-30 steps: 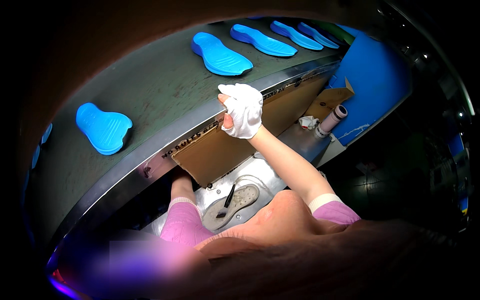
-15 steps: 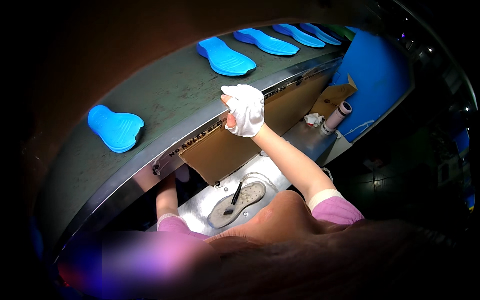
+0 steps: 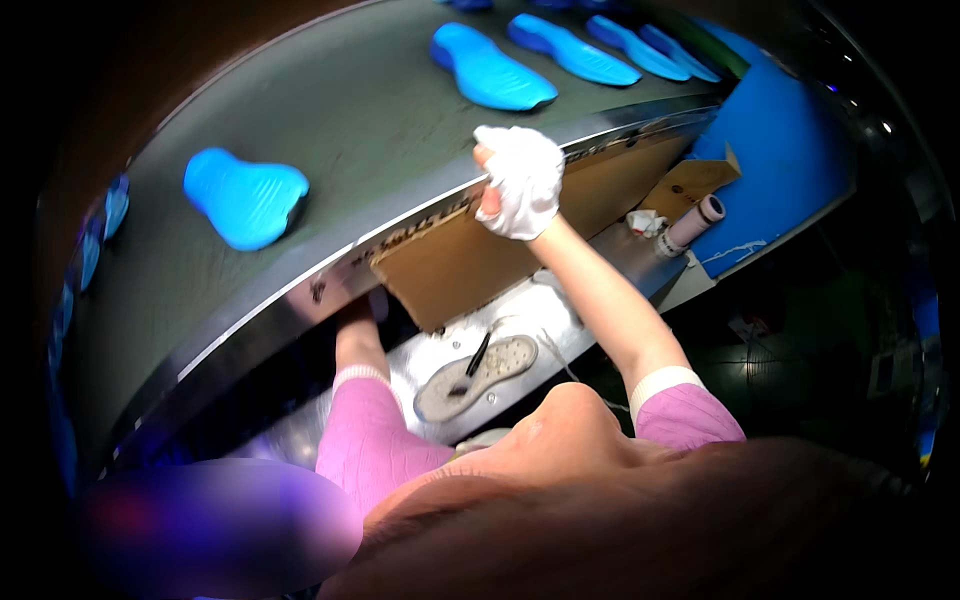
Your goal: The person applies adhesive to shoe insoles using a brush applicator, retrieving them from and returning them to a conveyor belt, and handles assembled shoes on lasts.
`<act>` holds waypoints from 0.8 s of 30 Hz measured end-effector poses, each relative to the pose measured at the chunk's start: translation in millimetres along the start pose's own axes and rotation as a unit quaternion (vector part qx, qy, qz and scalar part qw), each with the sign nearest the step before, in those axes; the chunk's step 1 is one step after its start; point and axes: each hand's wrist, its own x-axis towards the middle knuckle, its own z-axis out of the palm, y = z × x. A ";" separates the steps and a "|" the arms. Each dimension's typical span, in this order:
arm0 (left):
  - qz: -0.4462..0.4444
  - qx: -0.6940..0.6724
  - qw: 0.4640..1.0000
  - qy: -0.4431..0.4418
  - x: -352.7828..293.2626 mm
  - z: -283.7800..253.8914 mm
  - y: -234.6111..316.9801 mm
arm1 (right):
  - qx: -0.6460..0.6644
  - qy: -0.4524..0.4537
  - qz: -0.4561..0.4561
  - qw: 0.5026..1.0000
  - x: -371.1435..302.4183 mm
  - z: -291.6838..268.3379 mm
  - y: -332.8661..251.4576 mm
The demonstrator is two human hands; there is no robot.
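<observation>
My right hand (image 3: 525,182), in a white glove with bare thumb and index fingertips, is curled on the metal edge (image 3: 420,222) of a dark green conveyor belt (image 3: 350,130). My left forearm (image 3: 360,345) reaches under that edge. The left hand's fingers are hidden in the shadow there; a pale patch shows beside the wrist. Blue shoe-sole-shaped pieces lie on the belt: one sole (image 3: 247,198) to the left, another sole (image 3: 492,70) beyond my right hand, and several more further right.
Below the edge stands a cardboard sheet (image 3: 460,265). A black-handled brush (image 3: 477,362) lies on a grey sole-shaped piece (image 3: 510,360) on a metal shelf (image 3: 405,375). A pink bottle (image 3: 692,225) and crumpled tissue (image 3: 645,223) sit near a blue panel (image 3: 790,170) at right.
The view has shifted, so the belt, soles and shelf appear higher in the picture. More of my left sleeve shows. My right hand stays curled at the edge.
</observation>
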 end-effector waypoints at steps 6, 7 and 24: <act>0.090 0.049 0.994 0.046 -10.2 -1.4 -11.0 | -0.014 0.026 -0.033 0.999 -7.6 3.1 12.5; 0.114 0.069 0.990 0.052 -13.9 -0.8 -17.9 | -0.015 0.042 -0.046 0.998 -8.1 6.9 10.5; -0.063 -0.393 0.887 -0.233 -337.4 -6.5 -226.6 | -0.168 -0.151 0.176 0.958 48.8 -45.3 22.0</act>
